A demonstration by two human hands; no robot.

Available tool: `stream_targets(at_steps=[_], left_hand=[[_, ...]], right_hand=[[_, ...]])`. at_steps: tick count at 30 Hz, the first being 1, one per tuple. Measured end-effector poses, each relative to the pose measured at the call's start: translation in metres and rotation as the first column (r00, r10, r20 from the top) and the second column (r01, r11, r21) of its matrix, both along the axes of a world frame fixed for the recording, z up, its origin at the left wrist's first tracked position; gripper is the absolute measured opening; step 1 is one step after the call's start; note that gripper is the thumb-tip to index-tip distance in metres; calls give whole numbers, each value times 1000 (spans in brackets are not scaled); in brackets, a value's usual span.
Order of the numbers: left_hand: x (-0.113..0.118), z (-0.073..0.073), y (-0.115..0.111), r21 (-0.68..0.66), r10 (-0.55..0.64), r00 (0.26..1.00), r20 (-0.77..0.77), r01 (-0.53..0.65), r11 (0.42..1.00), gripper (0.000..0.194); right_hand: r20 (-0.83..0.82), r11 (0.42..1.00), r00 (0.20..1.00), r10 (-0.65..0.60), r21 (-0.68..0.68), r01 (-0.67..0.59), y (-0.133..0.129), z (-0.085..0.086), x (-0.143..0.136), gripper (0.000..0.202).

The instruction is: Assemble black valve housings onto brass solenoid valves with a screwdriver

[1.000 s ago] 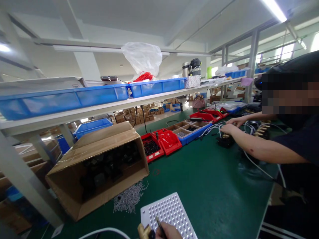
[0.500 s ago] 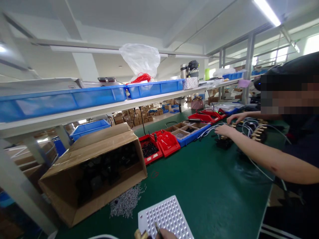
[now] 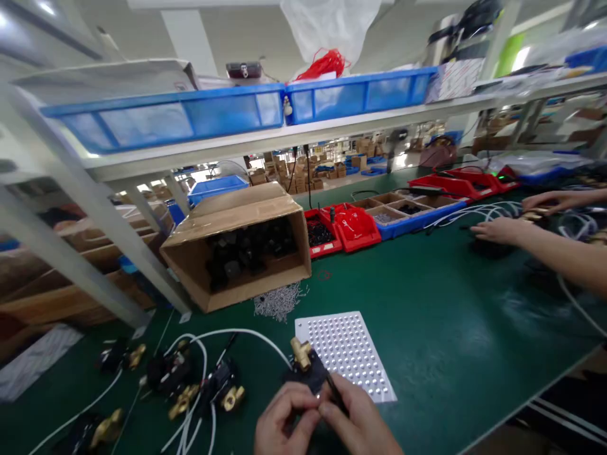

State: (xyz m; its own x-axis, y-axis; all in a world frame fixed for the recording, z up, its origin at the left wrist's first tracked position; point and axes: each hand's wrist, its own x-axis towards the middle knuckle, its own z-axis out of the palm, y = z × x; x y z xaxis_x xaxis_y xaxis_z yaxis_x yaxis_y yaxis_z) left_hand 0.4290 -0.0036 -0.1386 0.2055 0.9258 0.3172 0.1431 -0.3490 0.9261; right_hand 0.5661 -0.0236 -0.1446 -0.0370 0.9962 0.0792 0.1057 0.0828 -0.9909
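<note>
While both hands meet low at the bench edge:
Valve: black valve body (image 3: 310,378), brass fitting (image 3: 300,352) pointing up-left, beside the white perforated tray (image 3: 348,351).
Left hand (image 3: 279,423): pinching the body's near edge.
Right hand (image 3: 360,423): nearer, closed on a thin dark tool (image 3: 334,392) angled toward the body.

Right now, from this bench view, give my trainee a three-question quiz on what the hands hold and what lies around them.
1. True or false: both hands grip one black part with a brass fitting.
2. What lies just right of the left hand and right hand? A) white perforated tray B) red bin C) cardboard box
3. Fill in: the loose silver pins lie in front of the ____ box.

Key: 1 true; 2 A; 3 cardboard.
</note>
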Motion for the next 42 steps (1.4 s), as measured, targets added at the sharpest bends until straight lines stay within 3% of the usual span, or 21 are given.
stream_targets(at_steps=[4, 6, 10, 14, 22, 25, 29, 35, 39, 42], left_hand=[[-13, -8, -2, 17, 185, 981, -62, -184, 983, 15], [-19, -18, -4, 99, 282, 950, -137, -270, 958, 10], [-19, -39, -6, 240, 296, 912, -286, -231, 943, 9], [-13, -50, -4, 335, 321, 880, -349, -203, 920, 10], [-15, -56, -4, 390, 351, 824, -445, -174, 904, 13], [-16, -55, -2, 347, 347, 819, -458, -195, 917, 11], [-12, -50, 2, 175, 314, 814, -489, -261, 949, 9], [-7, -45, 6, 4, 333, 829, -448, -371, 929, 13], [-7, -49, 5, -53, 329, 836, -439, -390, 919, 19], [-11, -48, 4, -182, 370, 873, -317, -440, 880, 20]], right_hand=[[-202, 961, 964, -171, -249, 118, 0, -2, 13, 25], [-193, 928, 939, -284, -301, 219, 5, -10, 23, 26], [72, 942, 952, -298, -139, 306, 21, -27, 34, 23], [280, 977, 936, -213, 76, 200, 30, -34, 28, 17], [532, 975, 821, -209, 177, 134, 26, -38, 20, 6], [559, 968, 799, -220, 227, 107, 25, -43, 20, 7], [556, 967, 803, -215, 238, 94, 26, -43, 20, 9], [533, 976, 824, -195, 26, 214, 31, -31, 21, 10], [621, 978, 769, -155, 205, 32, 31, -33, 20, 11], [623, 973, 772, -128, 230, -24, 25, -40, 23, 14]])
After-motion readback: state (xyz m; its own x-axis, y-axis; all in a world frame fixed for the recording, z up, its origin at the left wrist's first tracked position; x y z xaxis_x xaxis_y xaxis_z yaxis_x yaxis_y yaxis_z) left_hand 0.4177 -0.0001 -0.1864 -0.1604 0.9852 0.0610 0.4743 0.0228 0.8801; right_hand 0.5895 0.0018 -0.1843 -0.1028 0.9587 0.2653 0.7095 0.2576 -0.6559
